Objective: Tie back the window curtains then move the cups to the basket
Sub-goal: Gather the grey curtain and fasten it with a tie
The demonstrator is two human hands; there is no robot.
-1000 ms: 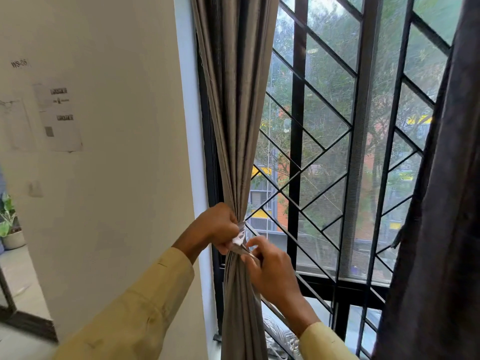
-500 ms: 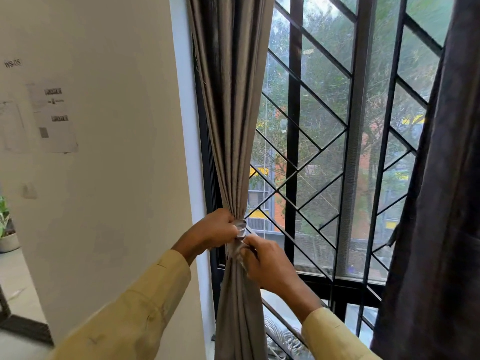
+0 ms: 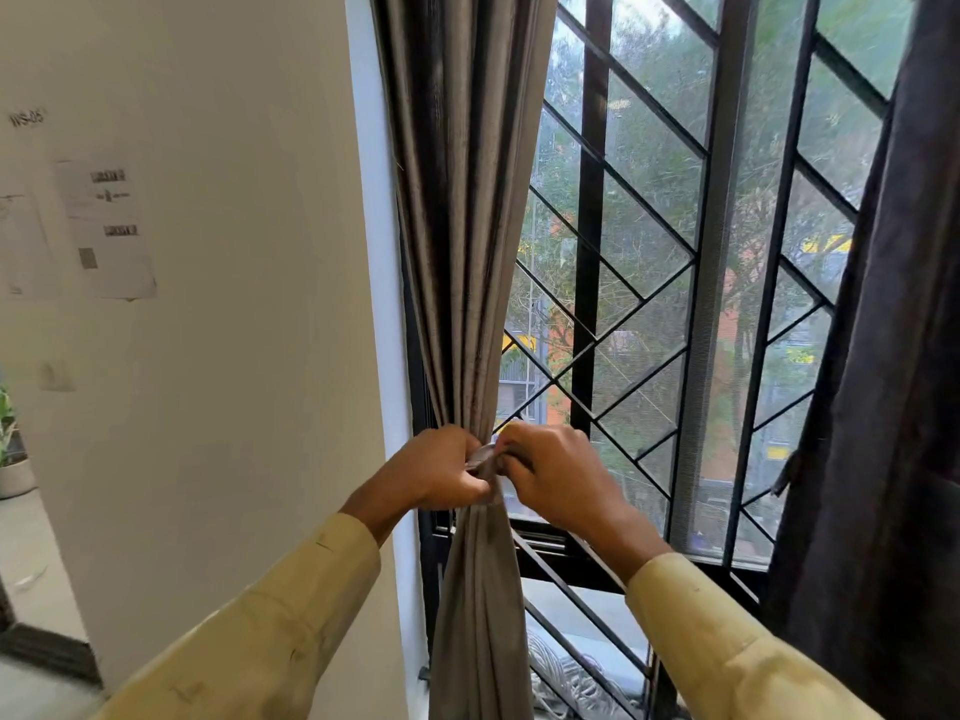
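Nearest: two yellow sleeves, left [image 3: 270, 631] and right [image 3: 727, 652], angled in from the bottom corners toward one spot, presumably so both hands can work the same knot. Next: left hand [image 3: 441, 472] and right hand [image 3: 558, 475], side by side at the waist of the grey curtain [image 3: 467, 252], fingers of each curled together and pinched on a short strip of grey tie [image 3: 483, 454] showing between them. Knot itself hidden under the knuckles; finished or not, cannot tell. Curtain gathered into a tight bunch at the hands, fanning wider above and hanging narrow below, pressed close to the white window edge [image 3: 371, 304]; held there, by the look of it, to keep the bunch from spreading while the tie is drawn snug. Behind: black window grille [image 3: 592, 252] with diagonal bars, mesh screen, trees and buildings outside. Right edge: second, darker curtain [image 3: 883, 407], hanging loose, no tie visible on it, likely next in turn. Left: cream wall [image 3: 234, 356] with printed sheets [image 3: 106, 226] and a small label; a potted plant [image 3: 10, 449] at the far left margin. Cups and basket: not in view; that part of the task judged not yet started.
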